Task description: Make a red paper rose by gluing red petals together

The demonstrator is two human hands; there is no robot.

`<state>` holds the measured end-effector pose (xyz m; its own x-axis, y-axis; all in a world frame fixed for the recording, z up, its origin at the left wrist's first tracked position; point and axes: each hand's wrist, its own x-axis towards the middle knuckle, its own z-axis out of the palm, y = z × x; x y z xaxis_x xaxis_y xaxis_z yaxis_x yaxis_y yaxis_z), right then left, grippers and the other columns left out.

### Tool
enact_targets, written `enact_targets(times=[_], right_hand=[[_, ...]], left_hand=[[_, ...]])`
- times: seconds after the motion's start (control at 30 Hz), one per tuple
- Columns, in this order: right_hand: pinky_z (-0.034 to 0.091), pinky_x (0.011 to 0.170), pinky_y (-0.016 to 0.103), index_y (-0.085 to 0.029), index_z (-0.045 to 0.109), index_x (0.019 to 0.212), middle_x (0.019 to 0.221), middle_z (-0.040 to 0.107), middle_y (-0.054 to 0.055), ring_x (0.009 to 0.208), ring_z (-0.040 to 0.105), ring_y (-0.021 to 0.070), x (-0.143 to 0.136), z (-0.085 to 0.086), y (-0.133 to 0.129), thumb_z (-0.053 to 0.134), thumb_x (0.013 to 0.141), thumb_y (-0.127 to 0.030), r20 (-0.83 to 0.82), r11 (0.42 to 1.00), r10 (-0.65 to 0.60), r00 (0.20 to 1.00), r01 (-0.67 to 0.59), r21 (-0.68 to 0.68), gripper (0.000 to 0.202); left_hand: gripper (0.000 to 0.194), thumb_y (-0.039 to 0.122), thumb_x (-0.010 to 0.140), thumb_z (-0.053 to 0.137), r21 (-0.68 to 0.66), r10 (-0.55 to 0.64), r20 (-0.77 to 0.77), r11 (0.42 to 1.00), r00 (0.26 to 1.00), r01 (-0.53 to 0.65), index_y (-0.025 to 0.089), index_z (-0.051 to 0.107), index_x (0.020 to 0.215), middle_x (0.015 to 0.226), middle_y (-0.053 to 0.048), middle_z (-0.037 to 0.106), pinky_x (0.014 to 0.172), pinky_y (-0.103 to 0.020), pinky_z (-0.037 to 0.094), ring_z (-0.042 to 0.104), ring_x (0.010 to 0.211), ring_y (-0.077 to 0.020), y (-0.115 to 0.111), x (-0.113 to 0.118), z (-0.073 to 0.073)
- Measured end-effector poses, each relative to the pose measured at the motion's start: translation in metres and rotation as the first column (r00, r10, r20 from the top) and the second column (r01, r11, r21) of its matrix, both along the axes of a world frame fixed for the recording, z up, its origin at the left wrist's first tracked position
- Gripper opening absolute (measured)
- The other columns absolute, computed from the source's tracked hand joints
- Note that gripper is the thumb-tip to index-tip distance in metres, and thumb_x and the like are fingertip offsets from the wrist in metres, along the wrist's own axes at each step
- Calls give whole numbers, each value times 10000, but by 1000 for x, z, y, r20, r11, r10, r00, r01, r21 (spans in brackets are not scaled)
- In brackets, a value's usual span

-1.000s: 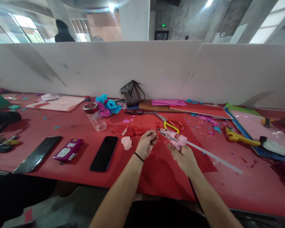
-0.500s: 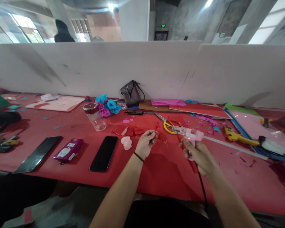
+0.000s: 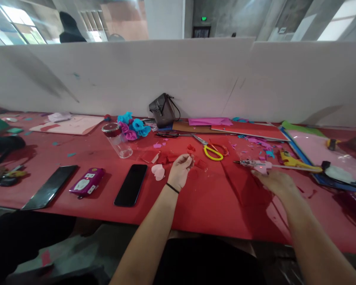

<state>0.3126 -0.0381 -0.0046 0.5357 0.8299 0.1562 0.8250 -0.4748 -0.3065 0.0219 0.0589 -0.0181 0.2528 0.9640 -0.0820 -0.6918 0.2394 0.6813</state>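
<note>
My left hand point(image 3: 180, 168), with a black band on its wrist, is closed in a pinch on a small crumpled piece of red crepe paper point(image 3: 191, 149) showing above the fingertips. My right hand point(image 3: 274, 181) is on the grip of a pale pink hot glue gun point(image 3: 262, 166), low over the table at the right. The gun points left and shows a small red light; its grip is partly hidden by the hand. Between the hands and further back lie yellow-handled scissors point(image 3: 213, 152). Pale pink paper petals point(image 3: 158, 172) lie left of my left hand.
A black phone point(image 3: 131, 185), a purple box point(image 3: 87, 183) and a clear jar point(image 3: 118, 142) stand left. Blue and purple paper flowers point(image 3: 136, 126) are behind the jar. A dark bag point(image 3: 163, 111) leans on the white partition point(image 3: 121, 79). A yellow glue gun point(image 3: 299, 162) lies right.
My right hand has moved right and lowered the hot glue gun toward the table, away from my left hand. My left hand keeps its pinch on the red crepe paper.
</note>
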Motion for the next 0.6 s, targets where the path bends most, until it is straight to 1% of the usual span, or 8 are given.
enact_targets(times=[0.07,0.1,0.17,0.23,0.3,0.47,0.53,0.6], right_hand=[[435,707,419,-118,658,813,811,643,205,869,618,332,-28,8,-5,547,813,-427,190,994,-97,977,87,62,329],[424,733,411,-98,651,922,928,636,232,919,603,320,-48,11,-5,475,862,-389,251,992,-72,965,43,118,345],[407,770,403,-113,646,976,982,635,211,939,579,306,-95,15,-2,441,877,-350,295,983,122,948,-156,97,329],[400,788,380,-161,667,926,914,661,145,893,574,272,-139,13,7,460,871,-358,205,927,363,909,-375,22,291],[398,768,381,-158,678,927,914,668,149,883,568,277,-171,6,19,481,857,-419,132,922,385,914,-386,-15,334],[392,741,381,-181,669,815,891,685,140,887,572,285,-183,-7,45,568,777,-255,-27,910,414,910,-414,-4,131],[401,713,350,-202,636,747,800,681,93,793,584,236,-175,-7,52,550,752,-194,-205,885,464,862,-446,130,87],[414,675,316,-210,595,715,717,649,40,692,571,188,-169,-6,56,565,739,-243,-453,856,512,730,-389,340,51]], left_hand=[[203,118,583,760,4,32,-12,999,999,-32,167,584,672,676,45,631,688,-205,433,567,626,-53,3,-1,0],[199,115,588,755,11,47,-16,999,999,-47,167,584,675,677,45,630,680,-202,429,562,621,-52,4,-2,0],[188,112,597,745,29,71,-23,997,997,-70,164,582,674,679,42,628,673,-201,422,558,624,-52,6,-4,0],[184,108,597,740,35,90,-34,995,995,-89,158,578,667,678,37,627,669,-196,414,554,628,-52,6,-5,0],[182,105,592,739,32,96,-47,995,994,-95,153,578,665,674,34,627,658,-188,405,543,622,-48,5,-6,0],[177,134,593,743,28,89,-70,996,994,-87,156,593,686,707,32,633,648,-185,402,527,624,-44,2,-6,0],[191,155,585,756,27,87,-73,996,993,-85,160,601,696,709,35,631,655,-184,408,531,627,-45,2,-6,0],[221,172,558,780,19,82,-68,997,994,-80,161,610,698,695,38,631,659,-182,413,540,626,-46,2,-5,-1]])
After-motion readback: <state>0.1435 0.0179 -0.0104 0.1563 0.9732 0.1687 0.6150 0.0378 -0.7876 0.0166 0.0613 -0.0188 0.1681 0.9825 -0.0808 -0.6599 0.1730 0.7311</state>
